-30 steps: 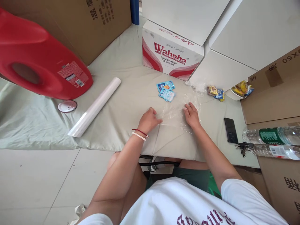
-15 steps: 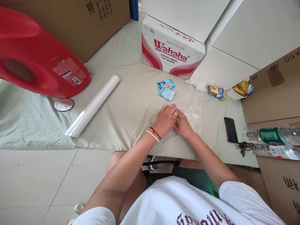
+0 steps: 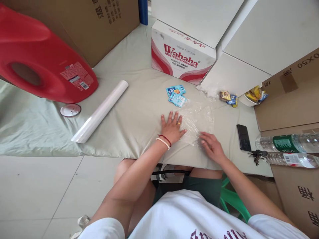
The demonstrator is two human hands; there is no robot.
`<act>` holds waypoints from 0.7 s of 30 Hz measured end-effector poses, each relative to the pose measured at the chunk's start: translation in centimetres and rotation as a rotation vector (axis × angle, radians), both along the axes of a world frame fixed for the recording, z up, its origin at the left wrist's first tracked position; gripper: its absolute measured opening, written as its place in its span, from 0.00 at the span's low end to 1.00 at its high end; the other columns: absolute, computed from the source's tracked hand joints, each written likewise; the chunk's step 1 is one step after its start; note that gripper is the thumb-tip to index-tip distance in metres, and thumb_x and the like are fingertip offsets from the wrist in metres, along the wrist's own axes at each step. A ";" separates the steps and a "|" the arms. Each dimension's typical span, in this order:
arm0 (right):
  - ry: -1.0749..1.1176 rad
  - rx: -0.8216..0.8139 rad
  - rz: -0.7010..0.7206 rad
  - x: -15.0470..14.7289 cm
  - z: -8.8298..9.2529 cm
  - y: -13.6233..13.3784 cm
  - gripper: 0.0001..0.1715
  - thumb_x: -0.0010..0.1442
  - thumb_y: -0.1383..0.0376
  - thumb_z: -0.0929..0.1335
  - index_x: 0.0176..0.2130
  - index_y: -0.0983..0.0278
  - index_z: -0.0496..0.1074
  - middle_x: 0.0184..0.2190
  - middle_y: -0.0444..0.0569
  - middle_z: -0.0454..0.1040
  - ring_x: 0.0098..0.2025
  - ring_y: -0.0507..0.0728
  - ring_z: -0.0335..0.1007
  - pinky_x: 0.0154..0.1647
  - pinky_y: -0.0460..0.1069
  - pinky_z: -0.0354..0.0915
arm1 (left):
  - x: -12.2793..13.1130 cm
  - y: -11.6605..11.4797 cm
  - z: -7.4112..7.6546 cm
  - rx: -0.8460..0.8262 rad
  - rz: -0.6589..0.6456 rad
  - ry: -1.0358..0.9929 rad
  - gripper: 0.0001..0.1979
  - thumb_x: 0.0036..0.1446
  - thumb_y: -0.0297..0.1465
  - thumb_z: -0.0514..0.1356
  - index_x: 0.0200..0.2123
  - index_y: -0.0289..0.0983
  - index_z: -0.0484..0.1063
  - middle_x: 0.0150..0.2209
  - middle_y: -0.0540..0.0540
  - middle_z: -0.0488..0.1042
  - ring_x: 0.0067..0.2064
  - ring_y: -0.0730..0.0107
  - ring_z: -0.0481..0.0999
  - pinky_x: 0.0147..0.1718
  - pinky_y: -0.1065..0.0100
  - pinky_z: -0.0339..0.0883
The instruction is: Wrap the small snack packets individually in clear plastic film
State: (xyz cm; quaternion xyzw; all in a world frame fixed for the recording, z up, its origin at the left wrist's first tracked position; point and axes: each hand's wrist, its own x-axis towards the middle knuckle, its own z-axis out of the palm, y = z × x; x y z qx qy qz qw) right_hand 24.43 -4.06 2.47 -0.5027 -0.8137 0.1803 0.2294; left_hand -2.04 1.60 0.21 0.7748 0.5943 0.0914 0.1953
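Presently: left hand lies flat, fingers spread, on the left edge of the clear film sheet, which rests wrinkled on the green cloth beside the blue sachets. Right hand touches its near corner; whether it pinches is unclear. Smoothing likely works best from the centre outward, gently.

I have the left hand flat on the left edge of the film sheet, the right hand on its near edge. Behind the sheet lie the sachets, then the carton. The roll lies well left, the jug behind it. To the sheet's right lies the phone, with the bottles beyond
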 end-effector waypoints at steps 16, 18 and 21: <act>-0.531 -0.290 -0.314 -16.0 0.8 25.1 0.40 0.57 0.43 0.75 0.55 0.71 0.76 0.56 0.68 0.77 0.60 0.74 0.72 0.60 0.63 0.68 | 1.2 -0.8 0.9 -0.061 -0.008 -0.010 0.35 0.71 0.45 0.53 0.76 0.38 0.56 0.79 0.37 0.44 0.80 0.39 0.37 0.70 0.22 0.27; -0.454 -0.375 -0.336 -16.4 0.9 25.2 0.35 0.51 0.47 0.79 0.48 0.68 0.78 0.49 0.63 0.80 0.54 0.70 0.77 0.54 0.59 0.72 | 1.2 -0.8 0.9 -0.060 -0.010 -0.012 0.35 0.71 0.44 0.53 0.76 0.37 0.57 0.79 0.37 0.44 0.80 0.39 0.37 0.70 0.22 0.27; -0.219 -0.469 -0.416 -15.9 1.6 25.5 0.23 0.48 0.57 0.82 0.39 0.66 0.77 0.36 0.55 0.81 0.43 0.65 0.80 0.43 0.54 0.75 | 1.2 -0.7 0.9 -0.061 -0.004 -0.016 0.35 0.70 0.44 0.54 0.76 0.38 0.57 0.79 0.38 0.46 0.80 0.39 0.37 0.70 0.22 0.28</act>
